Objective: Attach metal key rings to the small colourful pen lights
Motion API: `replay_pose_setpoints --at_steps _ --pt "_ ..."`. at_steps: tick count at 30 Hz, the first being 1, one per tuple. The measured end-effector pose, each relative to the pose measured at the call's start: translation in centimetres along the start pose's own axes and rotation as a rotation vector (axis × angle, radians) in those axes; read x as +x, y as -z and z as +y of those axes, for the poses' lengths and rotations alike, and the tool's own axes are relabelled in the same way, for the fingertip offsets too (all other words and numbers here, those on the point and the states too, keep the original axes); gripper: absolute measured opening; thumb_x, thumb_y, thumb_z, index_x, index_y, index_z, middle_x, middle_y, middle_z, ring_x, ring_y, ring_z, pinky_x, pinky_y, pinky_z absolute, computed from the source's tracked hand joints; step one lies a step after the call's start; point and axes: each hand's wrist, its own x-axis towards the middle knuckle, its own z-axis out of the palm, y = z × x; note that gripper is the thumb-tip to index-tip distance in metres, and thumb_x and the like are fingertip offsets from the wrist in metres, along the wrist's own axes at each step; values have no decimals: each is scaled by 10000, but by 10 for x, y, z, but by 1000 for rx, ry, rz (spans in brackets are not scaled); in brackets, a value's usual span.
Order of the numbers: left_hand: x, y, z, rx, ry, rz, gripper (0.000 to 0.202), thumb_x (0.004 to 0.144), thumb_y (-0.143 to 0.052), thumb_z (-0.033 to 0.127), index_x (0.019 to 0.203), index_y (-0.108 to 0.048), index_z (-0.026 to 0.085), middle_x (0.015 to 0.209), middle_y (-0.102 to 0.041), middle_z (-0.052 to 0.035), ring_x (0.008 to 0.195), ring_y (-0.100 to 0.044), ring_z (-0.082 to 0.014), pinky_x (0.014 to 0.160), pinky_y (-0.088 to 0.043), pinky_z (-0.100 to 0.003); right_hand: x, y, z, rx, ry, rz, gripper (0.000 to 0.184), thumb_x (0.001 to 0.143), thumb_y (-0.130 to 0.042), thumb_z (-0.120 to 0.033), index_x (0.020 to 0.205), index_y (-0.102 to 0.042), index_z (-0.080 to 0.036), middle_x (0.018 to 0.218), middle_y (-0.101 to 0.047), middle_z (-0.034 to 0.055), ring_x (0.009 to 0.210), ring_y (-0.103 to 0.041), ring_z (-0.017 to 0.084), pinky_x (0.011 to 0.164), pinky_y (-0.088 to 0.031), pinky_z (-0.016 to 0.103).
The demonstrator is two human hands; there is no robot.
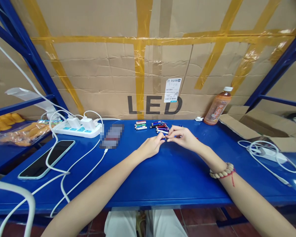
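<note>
My left hand (151, 146) and my right hand (182, 136) meet over the middle of the blue table (167, 177), fingers pinched together on a small blue cylindrical piece (165, 138) between them. Just behind the hands lies a heap of several small coloured cylinders (160, 126), red, green, blue and silver. A neat row of the same pieces (140, 125) lies to its left. A bead bracelet (222, 171) with a red thread is on my right wrist.
A white power strip (76, 129) with chargers and trailing white cables sits at the back left, a phone (45, 158) face up near it. A blurred item (112, 135) lies centre-left. A brown drink bottle (217, 106) stands back right, beside an open cardboard box (261, 126) and a coiled charger (268, 153).
</note>
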Motion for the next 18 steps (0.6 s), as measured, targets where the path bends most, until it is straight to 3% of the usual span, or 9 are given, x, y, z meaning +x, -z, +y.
replay_pose_setpoints --at_steps 8,18 --pt "-1 4 5 -62 9 8 151 895 -270 242 991 -369 181 964 -579 -62 835 -578 -191 654 -423 -261 2 3 -4 1 -9 22 194 743 -593 -342 665 -638 -170 708 -527 46 662 -507 129 630 -429 275" --pt "0 -1 1 -62 -46 19 123 894 -286 239 977 -359 185 1145 -523 -68 1008 -531 -216 754 -446 -296 0 1 1 34 -37 15 225 718 -616 -366 627 -622 -160 690 -527 41 658 -500 130 637 -412 280"
